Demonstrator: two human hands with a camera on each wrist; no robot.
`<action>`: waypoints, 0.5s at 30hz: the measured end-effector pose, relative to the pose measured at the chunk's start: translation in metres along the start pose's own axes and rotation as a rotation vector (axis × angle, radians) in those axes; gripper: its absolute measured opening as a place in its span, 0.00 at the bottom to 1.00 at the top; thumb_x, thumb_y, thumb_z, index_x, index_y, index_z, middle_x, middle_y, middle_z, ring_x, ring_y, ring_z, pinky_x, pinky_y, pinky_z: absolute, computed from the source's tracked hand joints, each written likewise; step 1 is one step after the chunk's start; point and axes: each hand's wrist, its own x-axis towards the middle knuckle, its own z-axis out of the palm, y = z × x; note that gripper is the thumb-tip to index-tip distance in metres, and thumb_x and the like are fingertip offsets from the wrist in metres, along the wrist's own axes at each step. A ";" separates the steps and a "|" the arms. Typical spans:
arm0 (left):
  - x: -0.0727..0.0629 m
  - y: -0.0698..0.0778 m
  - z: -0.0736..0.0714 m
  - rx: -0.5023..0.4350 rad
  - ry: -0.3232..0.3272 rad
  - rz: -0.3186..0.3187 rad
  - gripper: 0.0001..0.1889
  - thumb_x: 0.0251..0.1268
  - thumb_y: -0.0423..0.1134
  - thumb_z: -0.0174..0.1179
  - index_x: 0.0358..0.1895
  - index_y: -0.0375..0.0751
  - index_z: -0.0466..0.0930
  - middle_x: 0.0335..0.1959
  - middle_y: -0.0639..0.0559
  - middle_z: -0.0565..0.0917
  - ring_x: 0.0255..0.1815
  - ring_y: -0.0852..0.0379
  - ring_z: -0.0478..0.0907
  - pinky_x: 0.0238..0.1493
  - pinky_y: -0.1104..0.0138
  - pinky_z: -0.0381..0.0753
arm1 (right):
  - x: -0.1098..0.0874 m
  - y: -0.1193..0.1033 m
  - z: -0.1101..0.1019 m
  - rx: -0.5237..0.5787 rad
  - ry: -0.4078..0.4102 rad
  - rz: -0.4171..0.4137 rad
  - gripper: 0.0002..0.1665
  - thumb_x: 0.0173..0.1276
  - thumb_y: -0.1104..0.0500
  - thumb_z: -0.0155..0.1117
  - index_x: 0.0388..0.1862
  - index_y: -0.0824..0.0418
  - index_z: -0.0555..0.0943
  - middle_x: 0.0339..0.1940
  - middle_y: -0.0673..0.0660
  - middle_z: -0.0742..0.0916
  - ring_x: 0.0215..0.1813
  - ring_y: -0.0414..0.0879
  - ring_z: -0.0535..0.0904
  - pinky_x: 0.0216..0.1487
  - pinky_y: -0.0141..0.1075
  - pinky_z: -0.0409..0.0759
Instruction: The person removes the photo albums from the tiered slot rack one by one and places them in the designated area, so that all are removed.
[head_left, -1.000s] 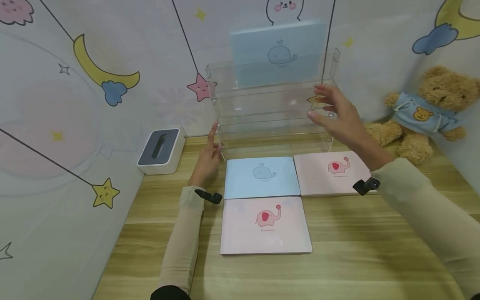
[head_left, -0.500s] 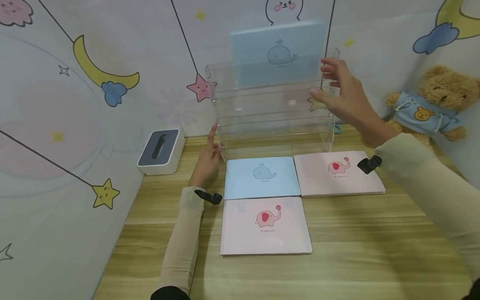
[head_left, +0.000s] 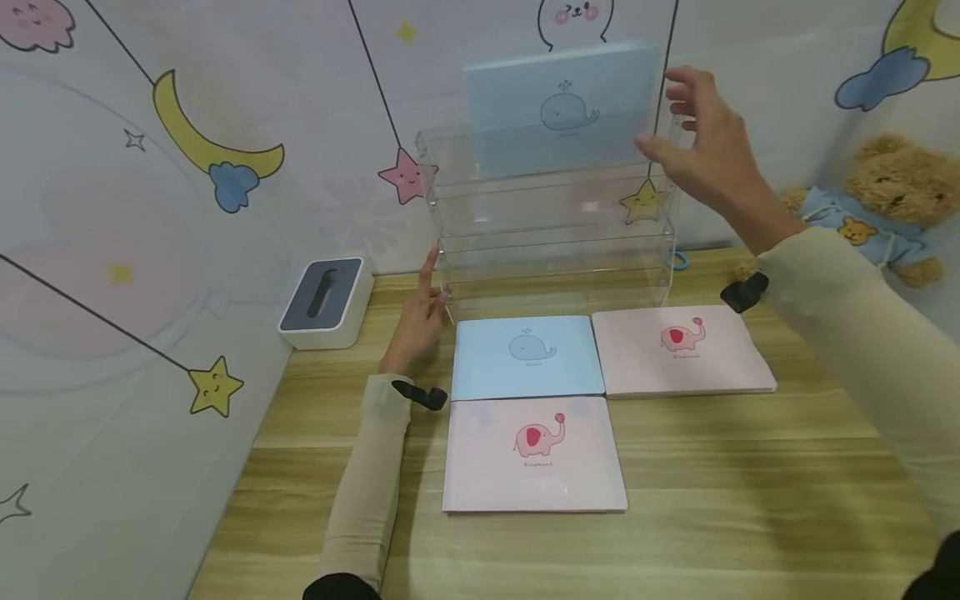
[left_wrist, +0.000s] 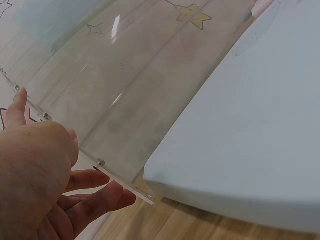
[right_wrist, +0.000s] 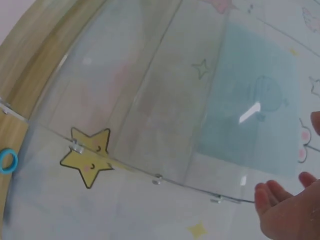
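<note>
A clear acrylic tiered rack (head_left: 555, 242) stands against the wall, with a blue whale-cover book (head_left: 525, 108) upright in its top tier. Touching the rack's left edge is my left hand (head_left: 416, 325), index finger pointing up along it; the left wrist view shows its other fingers loosely bent by the edge. My right hand (head_left: 708, 142), fingers spread and slightly bent, is beside the upper right of the rack, near the blue book, holding nothing. Before the rack lie another blue whale-cover book (head_left: 487, 367) and two pink elephant-cover books (head_left: 630, 367), one nearer the front.
A white box with a grey slotted top (head_left: 330, 317) sits left of the rack. A teddy bear (head_left: 892, 192) in a blue top sits at the back right. Behind the rack's right foot lies a small blue ring (head_left: 680, 261). The patterned wall (head_left: 300, 75) is close behind.
My right hand has moved up along the rack's right side, from the middle tiers to the height of the upright blue book. My left hand has stayed at the left edge.
</note>
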 end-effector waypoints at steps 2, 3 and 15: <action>0.000 0.001 0.000 -0.004 -0.001 0.000 0.45 0.88 0.35 0.50 0.86 0.82 0.32 0.49 0.38 0.83 0.41 0.46 0.82 0.48 0.53 0.84 | 0.006 -0.001 -0.002 -0.011 0.007 0.001 0.46 0.78 0.46 0.64 0.88 0.45 0.55 0.87 0.61 0.68 0.86 0.56 0.65 0.87 0.51 0.61; 0.000 0.001 -0.001 -0.006 -0.002 0.001 0.46 0.88 0.35 0.50 0.86 0.82 0.32 0.49 0.38 0.83 0.41 0.45 0.82 0.48 0.53 0.84 | 0.008 -0.001 -0.003 -0.018 0.012 0.000 0.46 0.78 0.46 0.64 0.88 0.45 0.55 0.87 0.61 0.68 0.86 0.56 0.65 0.87 0.52 0.61; 0.000 0.001 0.000 -0.012 -0.001 -0.015 0.46 0.88 0.36 0.50 0.86 0.84 0.32 0.51 0.37 0.84 0.42 0.45 0.82 0.48 0.53 0.84 | 0.031 0.002 -0.007 -0.045 0.009 0.048 0.46 0.79 0.42 0.62 0.89 0.36 0.53 0.90 0.55 0.63 0.88 0.55 0.61 0.89 0.53 0.58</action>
